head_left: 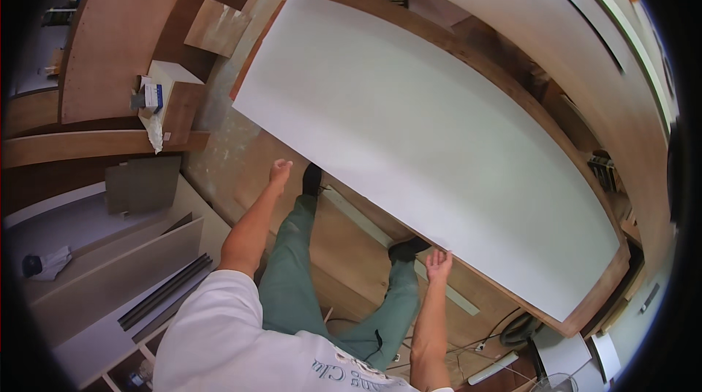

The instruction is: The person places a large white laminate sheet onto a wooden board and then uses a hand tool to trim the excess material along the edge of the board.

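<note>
In the head view, a white panel spans eleven to four o'clock; the left hand, loosely clenched at nine, is near its edge, while the right hand meets it toward five, whether gripping I cannot tell. Teal lettering marks the white shirt at six.

A large white panel lies on a brown board before a person.
The right hand is at its near edge, contact unclear; the left hand, loosely curled, is apart from it. Green trousers and dark shoes show below, beside a pale strip on the floor.
</note>
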